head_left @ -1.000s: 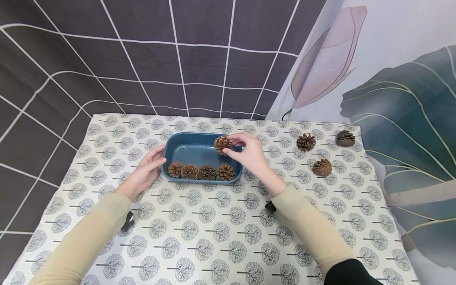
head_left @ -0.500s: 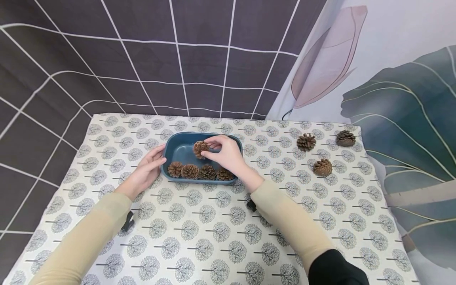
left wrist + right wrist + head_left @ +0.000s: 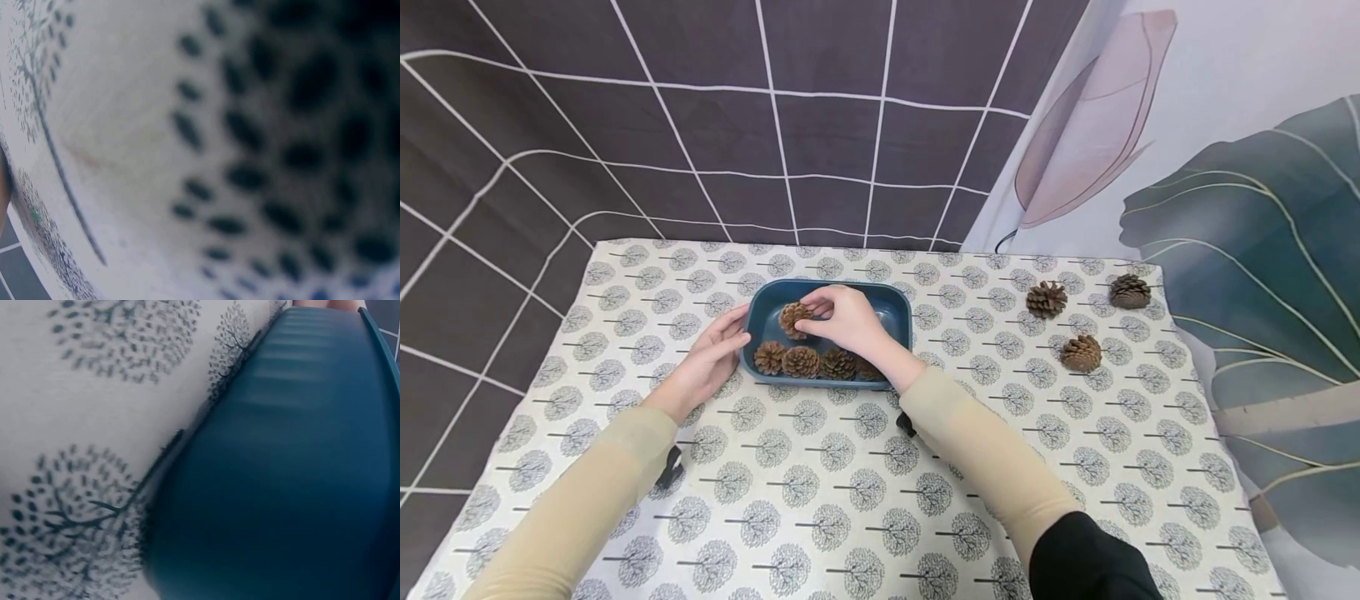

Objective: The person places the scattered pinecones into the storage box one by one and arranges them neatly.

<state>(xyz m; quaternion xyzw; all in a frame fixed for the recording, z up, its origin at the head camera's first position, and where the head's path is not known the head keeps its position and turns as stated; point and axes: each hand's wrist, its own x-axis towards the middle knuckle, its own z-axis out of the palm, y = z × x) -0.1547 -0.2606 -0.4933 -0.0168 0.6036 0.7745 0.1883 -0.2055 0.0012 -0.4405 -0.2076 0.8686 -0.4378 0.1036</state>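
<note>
A dark blue oblong plastic container [image 3: 893,315] stands on the cloth, with its outer side filling much of the right wrist view. Along its near side lies a row of brown pine cones [image 3: 801,362], the rightmost mostly covered by my right forearm. My right hand [image 3: 846,321] pinches another pine cone [image 3: 793,320] between thumb and fingers inside the container, near its far left part and behind the row. Against the container's left end rests my left hand [image 3: 711,354], fingers extended along the outside and thumb at the rim.
Three pine cones lie apart on the right of the tree-printed tablecloth [image 3: 820,483]: one at the back [image 3: 1046,299], one at the far right [image 3: 1129,292], one nearer [image 3: 1081,354]. Behind the table hangs a dark grid-patterned curtain [image 3: 827,133].
My right hand has carried its pine cone leftward over the container and lowered it toward the left end. The left hand and the container have stayed in place.
</note>
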